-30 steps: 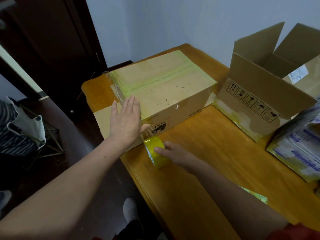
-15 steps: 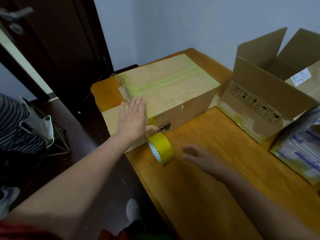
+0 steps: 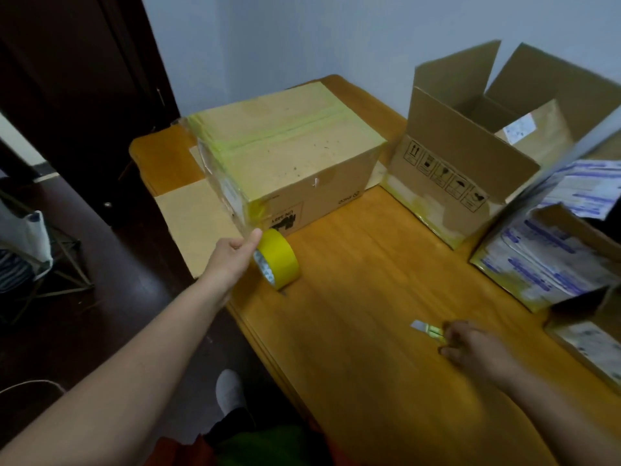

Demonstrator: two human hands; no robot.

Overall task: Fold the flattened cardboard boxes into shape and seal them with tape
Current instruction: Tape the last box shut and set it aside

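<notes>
A closed cardboard box (image 3: pixel 289 153) with yellow tape along its top seam and left end stands on the wooden table (image 3: pixel 363 280). Just in front of its near corner a yellow tape roll (image 3: pixel 279 258) stands on edge. My left hand (image 3: pixel 235 253) is at the roll's left side, fingers curled, thumb against the tape between roll and box. Near the table's front right, my right hand (image 3: pixel 470 344) grips a small cutter (image 3: pixel 428 329) with a yellow-green handle, blade pointing left.
An open cardboard box (image 3: pixel 470 163) with raised flaps stands at the back right. Printed white-and-blue boxes (image 3: pixel 551 264) crowd the right edge. A flat cardboard sheet (image 3: pixel 191 223) sticks out past the table's left edge. A dark door and floor lie to the left.
My left hand came off the box's end and down to the tape roll. My right hand let go of the roll, drew back right and picked up the cutter.
</notes>
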